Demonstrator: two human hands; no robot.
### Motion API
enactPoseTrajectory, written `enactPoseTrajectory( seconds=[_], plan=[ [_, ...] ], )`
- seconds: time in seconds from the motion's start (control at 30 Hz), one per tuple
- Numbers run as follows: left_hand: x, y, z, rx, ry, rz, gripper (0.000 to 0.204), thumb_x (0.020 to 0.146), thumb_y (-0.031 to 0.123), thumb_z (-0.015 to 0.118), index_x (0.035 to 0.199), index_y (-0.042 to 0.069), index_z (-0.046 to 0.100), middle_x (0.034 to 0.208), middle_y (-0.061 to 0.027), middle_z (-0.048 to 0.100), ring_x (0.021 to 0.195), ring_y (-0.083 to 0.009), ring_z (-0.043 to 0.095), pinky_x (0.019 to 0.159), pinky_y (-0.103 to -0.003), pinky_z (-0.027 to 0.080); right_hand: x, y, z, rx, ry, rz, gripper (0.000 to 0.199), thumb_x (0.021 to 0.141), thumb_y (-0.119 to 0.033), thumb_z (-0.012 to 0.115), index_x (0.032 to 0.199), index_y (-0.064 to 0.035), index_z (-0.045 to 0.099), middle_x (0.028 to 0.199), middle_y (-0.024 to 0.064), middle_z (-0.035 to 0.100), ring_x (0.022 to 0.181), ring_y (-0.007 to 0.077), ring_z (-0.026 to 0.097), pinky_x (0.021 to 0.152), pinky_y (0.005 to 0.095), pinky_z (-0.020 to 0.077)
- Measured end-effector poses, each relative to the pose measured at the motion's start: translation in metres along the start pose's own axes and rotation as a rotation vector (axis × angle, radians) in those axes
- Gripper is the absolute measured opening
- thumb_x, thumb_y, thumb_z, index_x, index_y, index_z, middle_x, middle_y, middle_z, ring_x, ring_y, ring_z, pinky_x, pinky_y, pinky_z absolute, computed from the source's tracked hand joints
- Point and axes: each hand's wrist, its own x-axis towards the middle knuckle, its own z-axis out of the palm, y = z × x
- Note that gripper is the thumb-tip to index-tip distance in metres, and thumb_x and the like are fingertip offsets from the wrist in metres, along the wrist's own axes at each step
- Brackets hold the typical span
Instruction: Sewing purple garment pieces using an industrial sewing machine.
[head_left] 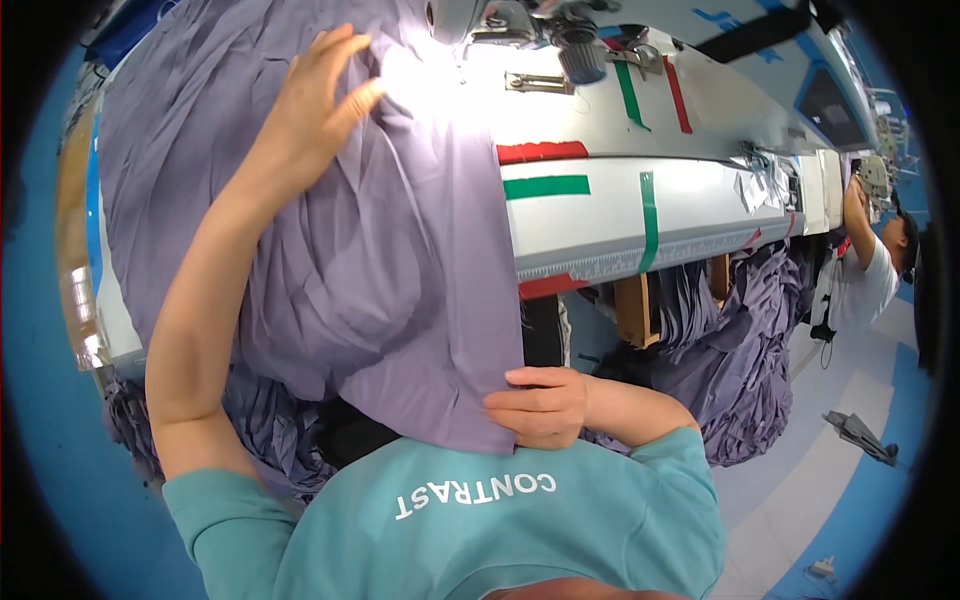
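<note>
A large sheet of purple fabric lies gathered and creased over the left of the sewing table and hangs down toward my lap. My left hand is stretched out over its far part, fingers apart, beside the brightly lit needle area of a sewing machine. Close to my body, my right hand grips the fabric's straight right edge, with the thumb hidden beneath the cloth. Glare washes out the cloth around the needle, so the stitching spot cannot be made out.
Red and green tape strips mark the white table, whose front edge carries a measuring scale. More purple cloth hangs in a heap below the table at right. A co-worker sits farther right at another machine.
</note>
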Motion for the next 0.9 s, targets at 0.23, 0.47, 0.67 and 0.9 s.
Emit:
enactPoseTrajectory(
  seconds=[0.23,0.47,0.67,0.9],
  plan=[
    [0.075,-0.028,0.038,-0.693,0.347,0.446,0.040,0.087,0.024,0.061,0.117,-0.002,0.059,0.121,-0.0240,0.057,0.114,-0.0368,0.054,0.097,-0.041,0.043,-0.015,-0.016,0.005,-0.084,-0.107,-0.035,0.009,0.064,-0.003,0.061,0.057,0.0004,0.057,0.094,0.0151,0.068,0.092,0.0274,0.069,0.094,0.0463,0.0512],
    [0.105,-0.086,0.073,0.113,0.192,-0.069,0.029,0.086,0.021,0.052,0.106,0.001,0.059,0.106,-0.0229,0.063,0.104,-0.0394,0.058,0.086,-0.041,0.047,-0.030,-0.006,0.015,-0.156,-0.035,0.039,0.010,0.063,-0.010,0.060,0.060,-0.0011,0.058,0.093,0.0143,0.068,0.091,0.0262,0.068,0.090,0.0393,0.0546],
    [0.122,-0.084,0.063,0.181,0.281,-0.106,0.036,0.085,0.029,0.057,0.109,0.002,0.061,0.110,-0.0215,0.063,0.106,-0.0392,0.059,0.088,-0.042,0.048,-0.013,0.022,0.002,-0.164,-0.112,-0.037,0.009,0.063,-0.010,0.060,0.060,-0.0016,0.058,0.096,0.0154,0.068,0.094,0.0267,0.067,0.088,0.0386,0.0549],
    [0.150,-0.071,0.052,0.159,0.351,-0.210,0.021,0.078,0.022,0.066,0.089,0.004,0.069,0.097,-0.0189,0.066,0.097,-0.0376,0.060,0.087,-0.044,0.048,0.012,0.048,-0.017,-0.110,-0.151,-0.045,0.011,0.062,-0.009,0.059,0.055,-0.0029,0.054,0.096,0.0172,0.067,0.096,0.0284,0.067,0.084,0.0389,0.0556]
  ],
)
